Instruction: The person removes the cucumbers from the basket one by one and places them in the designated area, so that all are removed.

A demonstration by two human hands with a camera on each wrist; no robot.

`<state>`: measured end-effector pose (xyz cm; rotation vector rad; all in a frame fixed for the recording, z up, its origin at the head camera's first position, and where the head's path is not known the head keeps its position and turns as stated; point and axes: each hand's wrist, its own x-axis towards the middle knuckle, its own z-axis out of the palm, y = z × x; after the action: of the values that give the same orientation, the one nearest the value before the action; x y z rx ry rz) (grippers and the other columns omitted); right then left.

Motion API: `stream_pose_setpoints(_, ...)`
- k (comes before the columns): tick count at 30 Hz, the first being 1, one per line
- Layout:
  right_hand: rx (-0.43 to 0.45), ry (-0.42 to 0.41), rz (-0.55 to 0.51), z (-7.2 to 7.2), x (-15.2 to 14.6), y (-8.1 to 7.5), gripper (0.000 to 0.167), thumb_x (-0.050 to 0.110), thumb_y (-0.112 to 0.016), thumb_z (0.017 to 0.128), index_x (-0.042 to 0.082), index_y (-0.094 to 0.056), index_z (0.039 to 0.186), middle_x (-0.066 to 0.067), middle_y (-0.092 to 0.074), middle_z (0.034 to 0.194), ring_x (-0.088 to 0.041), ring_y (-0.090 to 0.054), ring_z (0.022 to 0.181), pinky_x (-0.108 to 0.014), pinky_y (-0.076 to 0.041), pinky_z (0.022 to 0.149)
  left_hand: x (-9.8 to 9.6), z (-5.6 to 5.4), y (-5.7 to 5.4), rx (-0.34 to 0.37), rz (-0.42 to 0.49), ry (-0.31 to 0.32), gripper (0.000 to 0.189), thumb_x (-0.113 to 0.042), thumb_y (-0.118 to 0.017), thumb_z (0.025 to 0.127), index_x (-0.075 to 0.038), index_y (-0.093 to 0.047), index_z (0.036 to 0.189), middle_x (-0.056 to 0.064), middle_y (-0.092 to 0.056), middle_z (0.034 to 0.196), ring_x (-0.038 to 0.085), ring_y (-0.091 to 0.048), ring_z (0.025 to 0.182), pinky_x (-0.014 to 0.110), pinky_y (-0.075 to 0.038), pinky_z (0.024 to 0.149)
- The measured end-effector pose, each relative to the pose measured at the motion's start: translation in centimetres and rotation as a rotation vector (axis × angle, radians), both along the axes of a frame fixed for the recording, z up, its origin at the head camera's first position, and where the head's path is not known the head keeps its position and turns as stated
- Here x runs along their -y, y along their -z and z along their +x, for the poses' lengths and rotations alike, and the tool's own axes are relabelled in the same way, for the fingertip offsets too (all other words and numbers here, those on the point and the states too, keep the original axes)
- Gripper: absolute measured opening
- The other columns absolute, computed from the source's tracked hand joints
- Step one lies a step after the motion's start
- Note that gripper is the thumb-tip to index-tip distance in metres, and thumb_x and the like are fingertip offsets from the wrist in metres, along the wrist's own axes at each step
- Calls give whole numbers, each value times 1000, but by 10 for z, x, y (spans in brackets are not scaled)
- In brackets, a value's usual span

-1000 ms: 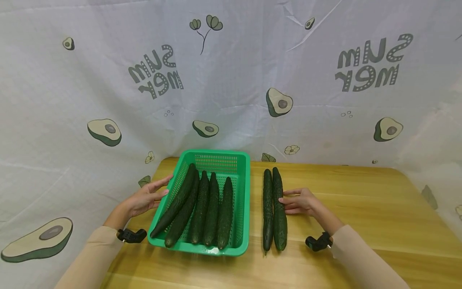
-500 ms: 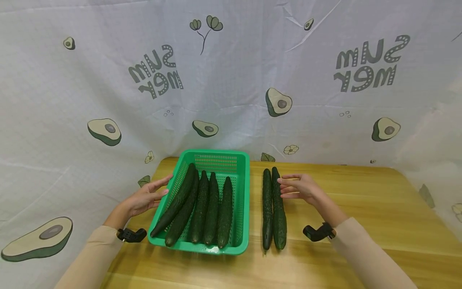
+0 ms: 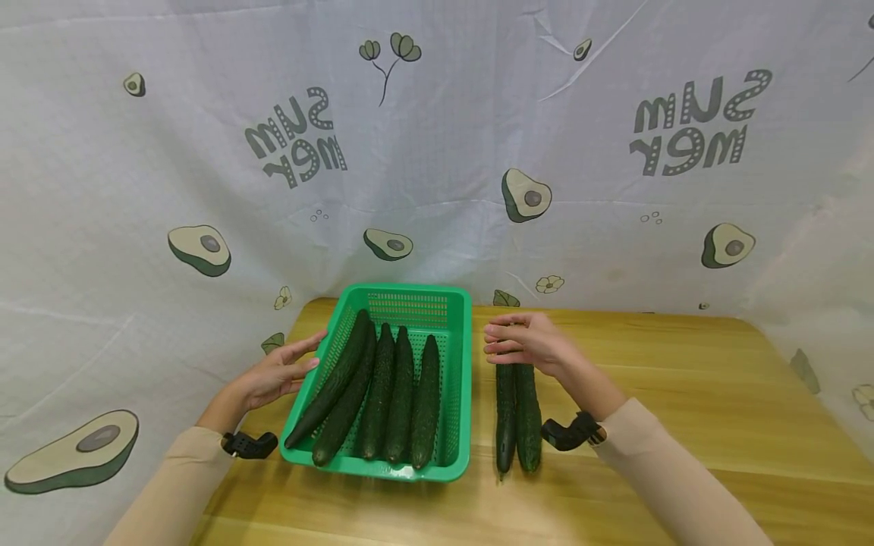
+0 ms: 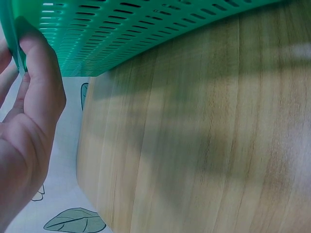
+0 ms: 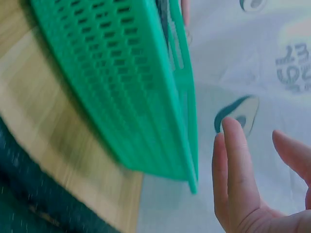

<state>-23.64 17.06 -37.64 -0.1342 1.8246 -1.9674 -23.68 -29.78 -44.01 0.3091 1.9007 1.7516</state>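
Note:
My left hand (image 3: 276, 375) grips the left rim of a green plastic basket (image 3: 471, 379), with digits on both sides of the rim in the left wrist view. Several dark green cucumbers (image 3: 385, 394) lie lengthwise inside. Right of the basket, two more cucumbers lie side by side on the table, the left one (image 3: 506, 425) thinner than the right one (image 3: 528, 428). My right hand (image 3: 532, 341) is over their far ends, hiding them, with fingers stretched toward the basket and nothing held. In the right wrist view its thumb and fingers are spread apart.
The wooden table (image 3: 655, 425) extends to the right of the two cucumbers. A white cloth (image 3: 437, 152) printed with avocados and mirrored lettering hangs behind the table and down its left side. Each wrist wears a black camera (image 3: 249, 445).
My right hand has left the right side of the two loose cucumbers and moved up and left over their far ends. Left hand, basket and cucumbers have stayed put.

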Motion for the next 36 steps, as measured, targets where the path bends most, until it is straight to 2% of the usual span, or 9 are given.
stream_pose_setpoints(6,-11,-26,-35,6,30,3,57,1,-59,99,-17,-32,146,-34,-55,131,-44,-64,109,-49,-52,91,0,1,0,-1,0,-2,68,-15,-50,107,-17,-10,163,14,12,165,44,-15,146,39,-51,95)
stream_pose_setpoints(10,-6,-40,-49,11,46,8,55,0,-57,99,-16,-33,146,-39,-45,140,-49,-56,119,-47,-52,93,-1,0,1,-3,1,2,69,-15,-49,107,-16,-8,162,14,13,165,44,-14,146,39,-51,96)
stream_pose_setpoints(16,3,-42,-35,16,65,15,56,0,-56,100,-15,-30,148,-38,-38,145,-51,-44,129,-48,-51,95,-2,1,0,-2,2,-1,71,-15,-49,107,-13,-5,162,14,13,165,45,-12,146,39,-50,96)
stream_pose_setpoints(20,-20,-29,17,22,78,21,58,1,-58,100,-13,-29,149,-38,-34,148,-50,-39,134,-52,-45,100,-2,2,-1,-1,-3,-5,71,-15,-50,107,-13,-5,162,15,14,165,45,-11,147,39,-50,96)
stream_pose_setpoints(28,-86,57,126,40,104,32,66,3,-64,97,-8,-30,152,-34,-19,157,-51,-21,143,-63,-32,107,-2,3,-2,5,1,-8,70,-14,-49,107,-13,-5,162,15,14,165,46,-10,147,39,-50,96)
stream_pose_setpoints(36,-124,72,226,50,115,40,76,4,-66,97,-9,-19,155,-31,-12,160,-54,-21,141,-61,-28,110,-1,3,0,-7,-12,0,68,-16,-48,108,-16,-7,162,15,13,165,47,-7,146,40,-49,98)
